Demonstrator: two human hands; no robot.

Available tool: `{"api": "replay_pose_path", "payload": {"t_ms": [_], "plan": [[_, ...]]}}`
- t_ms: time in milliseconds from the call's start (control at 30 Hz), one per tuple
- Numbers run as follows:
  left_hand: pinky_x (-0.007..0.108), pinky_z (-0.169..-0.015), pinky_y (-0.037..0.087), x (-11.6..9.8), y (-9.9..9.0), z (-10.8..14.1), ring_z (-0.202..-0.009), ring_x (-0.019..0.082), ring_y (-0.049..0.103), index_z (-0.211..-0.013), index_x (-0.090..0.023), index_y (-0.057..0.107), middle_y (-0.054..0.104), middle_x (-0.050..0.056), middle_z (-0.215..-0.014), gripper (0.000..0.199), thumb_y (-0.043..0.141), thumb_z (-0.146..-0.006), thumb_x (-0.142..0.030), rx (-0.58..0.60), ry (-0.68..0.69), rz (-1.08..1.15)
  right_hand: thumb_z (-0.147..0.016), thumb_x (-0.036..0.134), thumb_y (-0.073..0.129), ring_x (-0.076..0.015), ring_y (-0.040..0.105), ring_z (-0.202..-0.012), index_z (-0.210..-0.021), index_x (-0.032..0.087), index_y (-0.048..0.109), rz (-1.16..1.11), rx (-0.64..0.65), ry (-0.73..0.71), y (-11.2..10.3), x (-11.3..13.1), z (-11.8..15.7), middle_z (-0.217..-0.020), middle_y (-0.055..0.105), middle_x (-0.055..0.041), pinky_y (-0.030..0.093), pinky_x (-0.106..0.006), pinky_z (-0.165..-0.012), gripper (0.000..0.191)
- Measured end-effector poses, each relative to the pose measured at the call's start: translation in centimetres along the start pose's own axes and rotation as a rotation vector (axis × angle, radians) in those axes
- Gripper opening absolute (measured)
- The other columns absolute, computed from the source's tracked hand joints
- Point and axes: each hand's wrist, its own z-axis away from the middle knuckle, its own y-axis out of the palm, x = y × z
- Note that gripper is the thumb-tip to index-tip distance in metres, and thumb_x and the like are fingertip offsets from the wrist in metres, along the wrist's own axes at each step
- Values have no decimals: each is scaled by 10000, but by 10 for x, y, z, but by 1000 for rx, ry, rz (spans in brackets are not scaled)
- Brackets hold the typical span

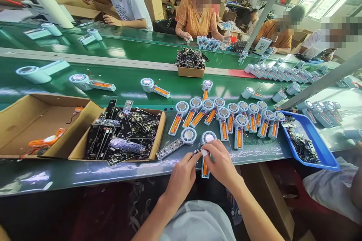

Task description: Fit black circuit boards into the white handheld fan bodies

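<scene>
At the front edge of the bench, my left hand [182, 175] and my right hand [222, 162] meet with fingertips pinched together over a light-blue handheld fan [208, 136]. Its round head points away from me, and its open handle shows an orange battery [205, 169] below my fingers. A small dark piece shows at my left fingertips, too covered to name. Something white sits at my right fingertips, perhaps a finger wrap. Left of my hands lies another fan [188, 135] with a circuit board [169, 150] along its handle.
Several open fans [223, 113] with orange batteries stand in rows beyond my hands. A carton of circuit boards [161, 131] and another carton [17, 120] are left, a blue tray [329, 162] right. Fans lie on the green belt [127, 79]; co-workers sit across it.
</scene>
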Motion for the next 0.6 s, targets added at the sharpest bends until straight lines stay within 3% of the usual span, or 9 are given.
{"api": "replay_pose_path", "payload": {"t_ms": [100, 267, 367, 467, 600], "plan": [[350, -801, 566, -4, 0, -1, -960, 234, 721, -1134, -219, 600, 738, 89, -1042, 336, 340, -934, -146, -78, -92, 159, -895, 63, 537, -217, 583, -850, -923, 228, 661, -27, 45, 28, 2, 1, -1, -897, 674, -43, 503, -334, -753, 209], [291, -585, 542, -9, 1, 1, -539, 155, 654, -1154, -203, 483, 745, 32, -848, 259, 403, -908, -199, -119, -302, 375, -839, 23, 574, -214, 575, -824, -865, 226, 657, 16, 82, 92, 2, 1, -3, -844, 673, -22, 479, -323, -729, 221], [258, -535, 523, -9, 1, 2, -549, 154, 661, -1116, -199, 519, 719, 11, -766, 240, 416, -900, -207, -93, -326, 430, -833, 23, 589, -213, 560, -814, -848, 217, 653, 93, 92, 121, 3, 3, -3, -840, 667, -20, 465, -314, -712, 205], [238, -513, 525, -8, 2, 3, -591, 146, 683, -1102, -204, 572, 739, 28, -860, 236, 438, -912, -243, -89, -318, 481, -839, 23, 590, -214, 546, -801, -857, 207, 653, 187, 80, 88, 5, 6, -1, -849, 665, -29, 452, -318, -710, 195], [259, -594, 572, -6, 4, 5, -702, 164, 719, -1151, -208, 637, 756, 62, -1002, 292, 481, -914, -277, -147, -252, 440, -852, 26, 560, -230, 532, -789, -854, 200, 650, 307, 62, -1, 9, 9, 1, -862, 664, -54, 440, -343, -719, 196]]}}
